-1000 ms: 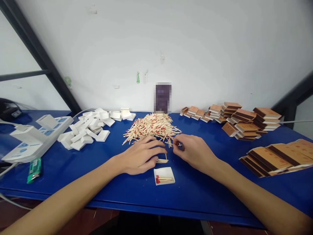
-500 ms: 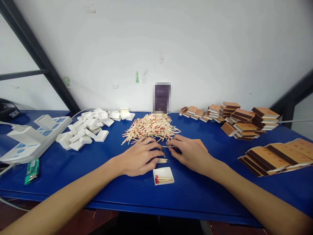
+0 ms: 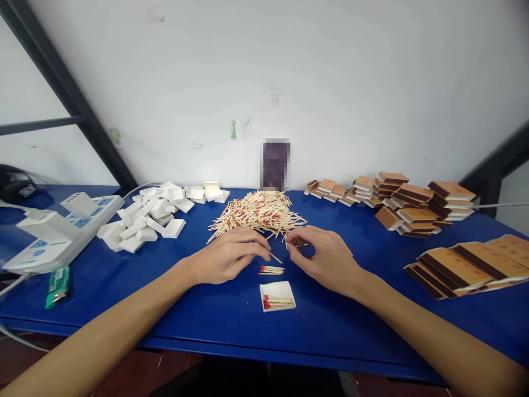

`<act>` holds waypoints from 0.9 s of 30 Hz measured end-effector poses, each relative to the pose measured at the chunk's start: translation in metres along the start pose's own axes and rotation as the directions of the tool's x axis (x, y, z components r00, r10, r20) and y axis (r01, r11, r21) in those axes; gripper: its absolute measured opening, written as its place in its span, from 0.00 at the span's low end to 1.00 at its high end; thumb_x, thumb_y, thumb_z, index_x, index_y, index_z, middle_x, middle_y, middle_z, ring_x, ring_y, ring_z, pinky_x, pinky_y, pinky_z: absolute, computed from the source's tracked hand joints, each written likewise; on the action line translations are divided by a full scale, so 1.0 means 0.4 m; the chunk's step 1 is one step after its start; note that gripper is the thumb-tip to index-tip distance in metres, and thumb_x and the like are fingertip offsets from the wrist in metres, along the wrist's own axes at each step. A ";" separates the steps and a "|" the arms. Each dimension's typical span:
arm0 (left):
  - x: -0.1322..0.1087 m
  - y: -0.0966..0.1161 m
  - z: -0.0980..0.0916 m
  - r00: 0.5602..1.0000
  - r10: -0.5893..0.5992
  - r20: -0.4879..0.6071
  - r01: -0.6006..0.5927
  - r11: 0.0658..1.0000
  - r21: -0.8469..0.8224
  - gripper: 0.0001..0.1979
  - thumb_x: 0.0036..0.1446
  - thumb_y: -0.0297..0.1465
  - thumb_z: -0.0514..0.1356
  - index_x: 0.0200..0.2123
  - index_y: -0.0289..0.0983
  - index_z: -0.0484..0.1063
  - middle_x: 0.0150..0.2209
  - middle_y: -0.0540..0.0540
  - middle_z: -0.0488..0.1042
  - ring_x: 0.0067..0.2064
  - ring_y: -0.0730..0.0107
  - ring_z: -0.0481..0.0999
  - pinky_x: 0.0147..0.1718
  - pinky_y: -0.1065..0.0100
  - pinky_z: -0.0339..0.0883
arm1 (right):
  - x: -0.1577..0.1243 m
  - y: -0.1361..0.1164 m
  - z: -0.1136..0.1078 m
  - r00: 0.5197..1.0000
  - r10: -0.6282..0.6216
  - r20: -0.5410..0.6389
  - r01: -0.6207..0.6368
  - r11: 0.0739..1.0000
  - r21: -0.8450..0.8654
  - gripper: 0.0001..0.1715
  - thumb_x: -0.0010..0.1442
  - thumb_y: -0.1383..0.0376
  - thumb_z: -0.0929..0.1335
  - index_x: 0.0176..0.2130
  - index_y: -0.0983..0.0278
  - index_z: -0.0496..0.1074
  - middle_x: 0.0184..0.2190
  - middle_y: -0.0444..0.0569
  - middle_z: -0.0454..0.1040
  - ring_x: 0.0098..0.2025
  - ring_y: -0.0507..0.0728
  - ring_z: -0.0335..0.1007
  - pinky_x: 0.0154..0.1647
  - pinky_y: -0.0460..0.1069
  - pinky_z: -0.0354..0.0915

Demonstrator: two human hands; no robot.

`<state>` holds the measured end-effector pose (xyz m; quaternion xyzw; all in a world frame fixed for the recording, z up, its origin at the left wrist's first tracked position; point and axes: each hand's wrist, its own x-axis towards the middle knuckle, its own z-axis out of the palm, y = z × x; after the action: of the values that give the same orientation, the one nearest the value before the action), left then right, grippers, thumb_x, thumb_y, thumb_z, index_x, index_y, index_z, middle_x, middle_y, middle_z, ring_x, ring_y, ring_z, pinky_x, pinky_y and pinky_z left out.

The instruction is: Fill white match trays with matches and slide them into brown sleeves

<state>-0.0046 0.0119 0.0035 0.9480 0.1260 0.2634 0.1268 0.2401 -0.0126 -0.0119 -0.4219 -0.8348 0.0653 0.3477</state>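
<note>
A big heap of red-tipped matches [image 3: 258, 212] lies on the blue table [image 3: 206, 320]. At its near edge, my left hand [image 3: 225, 256] pinches a single match [image 3: 275, 258] between thumb and fingertips. My right hand [image 3: 324, 256] is beside it, fingers curled in a pinch; what they hold is too small to name. A small aligned bundle of matches [image 3: 271, 269] lies between the hands. In front of it sits a white inner tray [image 3: 278, 296] with a few matches inside.
A pile of empty white trays [image 3: 149, 218] lies at the left, past it a white power strip [image 3: 53, 231] and a green lighter [image 3: 57, 278]. Brown matchbox sleeves [image 3: 407, 207] are stacked at the right, more [image 3: 467, 264] nearer the edge.
My left hand lifted off the small bundle, which now lies uncovered, and drew back with one match. My right hand shifted slightly toward the heap's edge.
</note>
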 end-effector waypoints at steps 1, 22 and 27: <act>-0.001 0.001 0.001 0.999 0.013 -0.032 -0.013 1.000 0.012 0.15 0.63 0.19 0.49 0.43 0.37 0.73 0.46 0.43 0.74 0.47 0.68 0.73 0.47 0.65 0.68 | 0.000 0.000 0.005 1.000 -0.009 0.010 0.009 1.000 0.026 0.06 0.59 0.72 0.65 0.35 0.62 0.71 0.30 0.45 0.75 0.32 0.53 0.69 0.34 0.47 0.63; -0.007 0.006 0.012 0.956 -0.248 -0.160 0.252 0.968 0.011 0.15 0.66 0.31 0.49 0.25 0.36 0.59 0.22 0.53 0.61 0.24 0.75 0.59 0.26 0.71 0.54 | 0.024 -0.001 0.041 0.979 0.033 0.201 -0.069 0.983 0.173 0.07 0.56 0.74 0.66 0.34 0.62 0.71 0.26 0.42 0.73 0.28 0.50 0.67 0.31 0.45 0.62; -0.013 0.005 0.004 0.956 -0.221 -0.191 0.223 0.975 -0.009 0.16 0.65 0.30 0.50 0.22 0.37 0.57 0.19 0.55 0.57 0.21 0.77 0.56 0.22 0.72 0.50 | 0.016 -0.004 0.036 0.975 0.013 0.224 -0.058 0.979 0.194 0.12 0.55 0.76 0.65 0.36 0.62 0.72 0.28 0.42 0.76 0.29 0.50 0.70 0.32 0.45 0.63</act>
<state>-0.0078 0.0081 0.0005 0.8989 0.2448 0.3365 0.1370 0.2275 -0.0063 -0.0187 -0.3900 -0.8497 0.2015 0.2920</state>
